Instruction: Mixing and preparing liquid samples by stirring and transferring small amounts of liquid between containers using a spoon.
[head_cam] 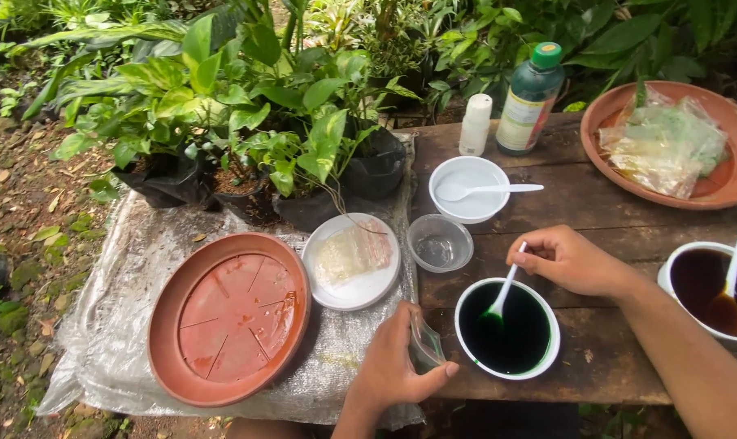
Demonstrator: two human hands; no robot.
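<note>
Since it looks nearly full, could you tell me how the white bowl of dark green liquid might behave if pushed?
The white bowl of dark green liquid is filled close to its rim, so it would probably slosh or spill. It likely feels heavy for its size. The rough wooden table may make sliding jerky.

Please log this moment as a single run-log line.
right hand: holds white spoon in bowl of dark green liquid | left hand: holds small clear plastic bag | surface: wooden table

Around the bowl of dark green liquid [506, 328] I count three white bowls in total — this one, the empty white bowl [469, 188] behind it, the bowl of brown liquid [708, 286] to its right. Three plastic spoons, two bottles, two terracotta saucers — plus one clear cup [440, 242].
</note>
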